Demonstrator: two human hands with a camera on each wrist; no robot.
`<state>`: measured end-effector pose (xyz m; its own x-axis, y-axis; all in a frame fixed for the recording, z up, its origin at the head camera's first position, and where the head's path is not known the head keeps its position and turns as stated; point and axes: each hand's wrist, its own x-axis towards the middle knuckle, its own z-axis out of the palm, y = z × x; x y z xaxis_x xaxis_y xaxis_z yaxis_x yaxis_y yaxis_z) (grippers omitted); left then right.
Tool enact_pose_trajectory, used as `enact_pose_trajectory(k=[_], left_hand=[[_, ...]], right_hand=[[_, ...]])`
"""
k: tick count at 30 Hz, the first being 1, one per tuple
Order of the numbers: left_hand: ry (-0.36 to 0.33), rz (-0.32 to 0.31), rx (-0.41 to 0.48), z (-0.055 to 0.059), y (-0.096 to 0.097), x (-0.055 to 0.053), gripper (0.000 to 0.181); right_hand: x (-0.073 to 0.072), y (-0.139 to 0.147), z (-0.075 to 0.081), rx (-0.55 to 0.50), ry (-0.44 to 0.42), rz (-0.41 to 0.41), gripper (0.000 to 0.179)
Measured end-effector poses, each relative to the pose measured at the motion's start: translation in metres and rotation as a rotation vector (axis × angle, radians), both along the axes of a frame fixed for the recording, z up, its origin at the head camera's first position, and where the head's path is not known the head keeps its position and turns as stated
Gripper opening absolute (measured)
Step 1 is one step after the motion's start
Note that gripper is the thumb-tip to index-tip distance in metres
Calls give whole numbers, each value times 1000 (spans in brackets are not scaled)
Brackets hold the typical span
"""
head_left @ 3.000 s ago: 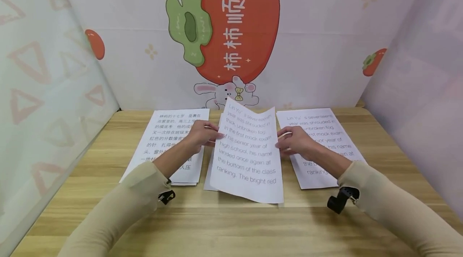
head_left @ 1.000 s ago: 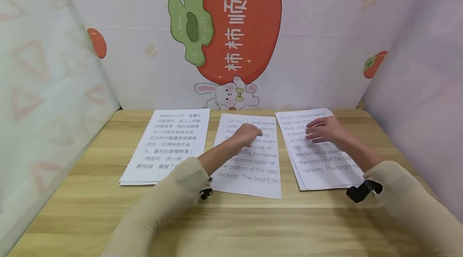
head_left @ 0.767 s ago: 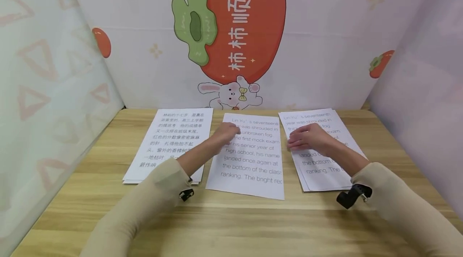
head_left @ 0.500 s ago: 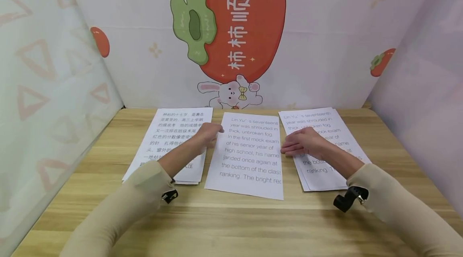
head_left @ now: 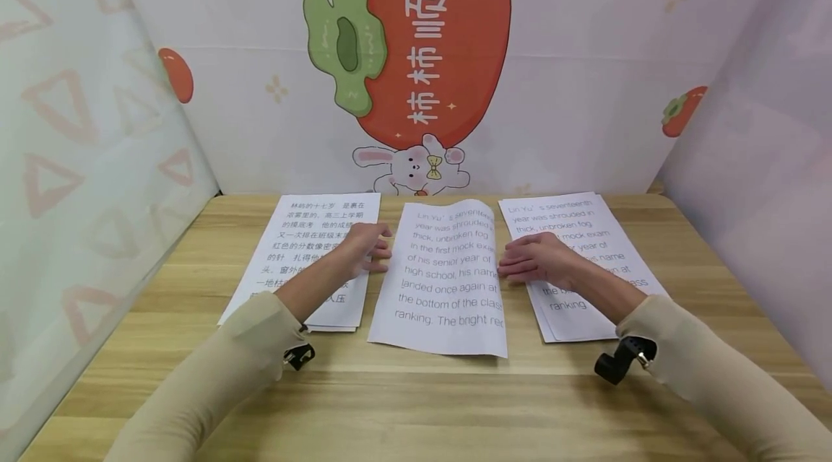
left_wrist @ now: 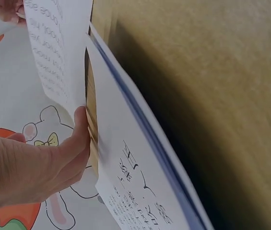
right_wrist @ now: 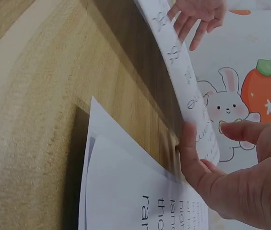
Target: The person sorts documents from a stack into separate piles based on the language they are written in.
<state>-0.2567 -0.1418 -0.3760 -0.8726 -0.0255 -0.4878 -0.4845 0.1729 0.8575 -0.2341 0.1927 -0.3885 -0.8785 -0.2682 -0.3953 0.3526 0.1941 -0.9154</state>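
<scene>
A printed English sheet lies in the middle of the table, its right side bowed up off the wood. My left hand is at its left edge, fingers extended; in the left wrist view the fingertips are right at the paper's edge. My right hand is at the opposite edge, fingers against the raised side; in the right wrist view the thumb stands apart above the paper. The right hand overlaps a stack of English sheets. The left hand overlaps a stack of Chinese-printed sheets.
The three lots of paper lie side by side on a wooden table. Behind it hangs a white backdrop with a persimmon and rabbit print. Pale fabric walls close off both sides. Each wrist carries a black strap-on device.
Both hands held a lifted English sheet earlier; the right stack then shows another sheet. My left hand has since moved left off the middle sheet, whose right side has now bowed up.
</scene>
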Motion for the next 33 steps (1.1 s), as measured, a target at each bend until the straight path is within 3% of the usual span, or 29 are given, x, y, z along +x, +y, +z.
enact_pose_trajectory(k=[8,12,16,19,23,27,33], left_hand=[[6,-5,40,-4,2,2,49],[92,-73,-33,-10,5,2,43],[199,-153,-95,-15,11,0,51],[224,-203,-58,-18,18,-2,60],[216,-244,16,-20,30,-4,50],[221,-198,56,-17,39,-3,35],[252,-124,68,-12,48,-2,30]], right_hand=[[5,-11,3,60,73,4,60],[7,-11,10,46,202,29,59],[6,-5,20,-25,343,85,45],[5,1,27,-89,419,114,37],[5,8,33,-133,457,106,37],[6,15,37,-50,437,32,38],[3,30,37,204,385,-113,39]])
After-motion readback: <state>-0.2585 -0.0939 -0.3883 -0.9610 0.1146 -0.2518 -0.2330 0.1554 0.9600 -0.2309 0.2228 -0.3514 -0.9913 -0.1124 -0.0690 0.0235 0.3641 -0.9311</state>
